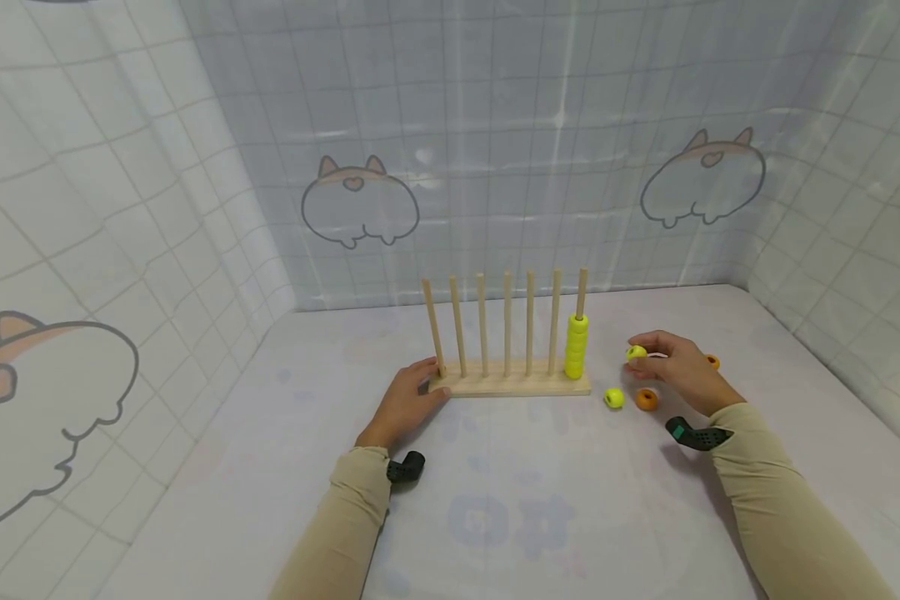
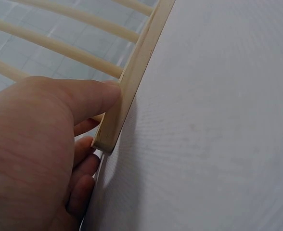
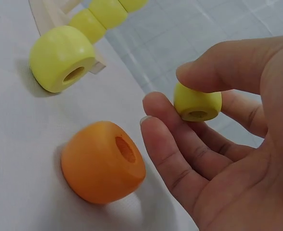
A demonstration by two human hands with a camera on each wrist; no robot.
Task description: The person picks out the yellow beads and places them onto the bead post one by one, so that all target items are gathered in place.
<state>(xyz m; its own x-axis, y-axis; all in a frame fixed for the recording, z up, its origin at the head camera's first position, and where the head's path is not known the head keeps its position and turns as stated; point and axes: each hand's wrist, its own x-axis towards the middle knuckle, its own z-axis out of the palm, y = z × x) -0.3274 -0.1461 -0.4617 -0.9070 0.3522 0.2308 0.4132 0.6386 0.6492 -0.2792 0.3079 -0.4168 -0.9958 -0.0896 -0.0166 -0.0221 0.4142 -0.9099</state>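
A wooden peg rack (image 1: 510, 385) with several upright pegs stands on the table. My left hand (image 1: 407, 402) grips its left end, the thumb (image 2: 100, 96) pressed on the front edge of the base and the fingers behind it. Bright yellow beads (image 1: 576, 348) are stacked on the rightmost peg; the other pegs are bare. To the right of the rack, my right hand (image 1: 678, 367) pinches a yellow bead (image 3: 198, 102) between thumb and fingers, its hole showing in the right wrist view. Below that hand lie another yellow bead (image 1: 613, 398) and an orange bead (image 3: 103, 162).
A second orange bead (image 1: 712, 361) lies beyond the right hand, partly hidden by it. The pale tablecloth (image 1: 510, 500) runs up to a tile-patterned curtain (image 1: 495, 167) close behind the rack. Similar sheets stand at left and right.
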